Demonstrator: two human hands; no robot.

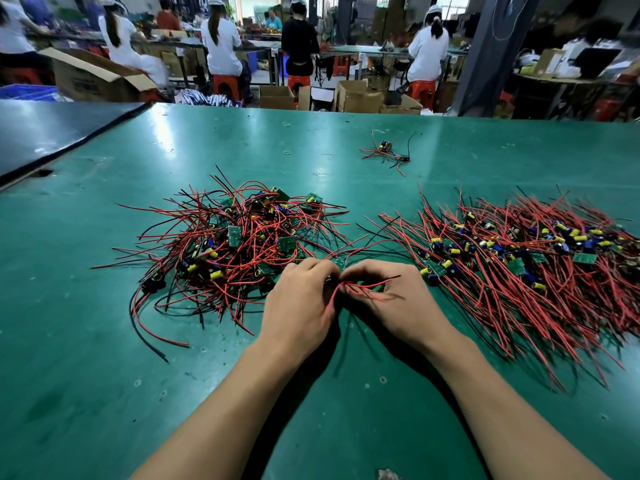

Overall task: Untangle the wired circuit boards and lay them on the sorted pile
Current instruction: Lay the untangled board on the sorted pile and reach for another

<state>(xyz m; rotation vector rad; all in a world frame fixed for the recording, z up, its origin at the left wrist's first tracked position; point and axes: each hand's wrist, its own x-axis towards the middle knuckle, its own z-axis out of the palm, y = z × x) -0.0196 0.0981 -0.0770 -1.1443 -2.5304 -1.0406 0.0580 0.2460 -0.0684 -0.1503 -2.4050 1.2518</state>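
Head view: green table point(86, 375) is filling most of the frame, with a black mat point(52, 133) lying along its far left edge. Beyond it, workers point(221, 43) in white are sitting on red stools at other benches, among open cartons point(360, 97).

Sorted pile point(526, 268) is spreading over the table's right side, its red wires lying roughly parallel and its boards, with yellow and blue capacitors, running in a band through the middle. Tangle point(235, 247) is lying at left centre, a looser heap of boards with red and black wires looping in all directions.

Both hands are meeting between the two heaps, just beside the tangle's near edge. Left hand point(298, 299) is curling its fingers round a bunch of red leads point(363, 289). Right hand point(388, 299) is pinching the same leads from the other side. A small green board point(341, 263) is showing just beyond the fingertips.

Stray cluster point(384, 152) of wired boards is lying well apart, toward the far edge, and a rubber band point(287, 152) is lying to its left.
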